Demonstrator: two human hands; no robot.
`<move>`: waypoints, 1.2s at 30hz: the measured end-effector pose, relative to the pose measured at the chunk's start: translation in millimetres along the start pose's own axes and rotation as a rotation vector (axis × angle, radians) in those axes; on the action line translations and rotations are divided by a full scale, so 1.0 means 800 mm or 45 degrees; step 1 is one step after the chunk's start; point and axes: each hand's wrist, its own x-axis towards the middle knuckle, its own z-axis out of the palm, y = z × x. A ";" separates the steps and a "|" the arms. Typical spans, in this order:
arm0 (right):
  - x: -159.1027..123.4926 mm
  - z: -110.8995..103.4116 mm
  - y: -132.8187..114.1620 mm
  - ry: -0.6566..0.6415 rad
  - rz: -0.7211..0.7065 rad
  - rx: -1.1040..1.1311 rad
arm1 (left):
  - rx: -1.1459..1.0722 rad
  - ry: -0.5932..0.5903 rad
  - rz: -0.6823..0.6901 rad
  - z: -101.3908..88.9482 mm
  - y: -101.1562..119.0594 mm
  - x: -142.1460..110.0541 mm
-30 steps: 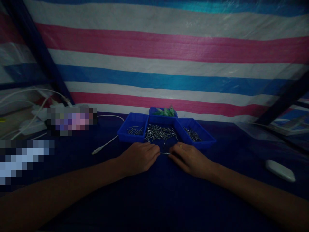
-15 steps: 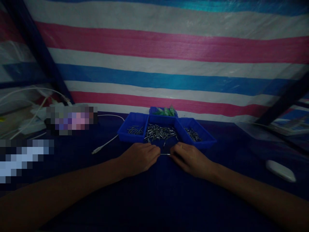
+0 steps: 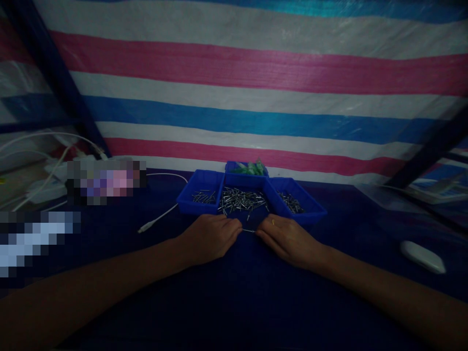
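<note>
Between the fingertips of my two closed hands runs a thin metal pin (image 3: 248, 231), with a slightly thicker bit near its right end. My left hand (image 3: 212, 238) pinches the left end, and my right hand (image 3: 287, 238), with a ring on one finger, pinches the other. Fingers hide both tips of the pin. Just beyond my hands lies a heap of similar metal pins (image 3: 241, 199) among the blue trays. The left blue tray (image 3: 197, 207) holds several pins, and the right blue tray (image 3: 310, 207) holds more small metal pieces.
Behind the heap, a small blue tray (image 3: 246, 179) contains green pieces (image 3: 250, 168). A white cable (image 3: 161, 217) lies at left, its plug toward me. At right on the dark blue table (image 3: 241, 302) rests a white rounded object (image 3: 423, 257). Striped sheeting (image 3: 237, 117) hangs behind.
The pin has tilted slightly, its right end now a little lower. My fingers have shifted slightly around it, while both hands stay in nearly the same place.
</note>
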 end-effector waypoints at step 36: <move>0.000 0.005 -0.004 -0.113 0.034 0.214 | -0.023 -0.221 -0.118 -0.002 0.000 0.001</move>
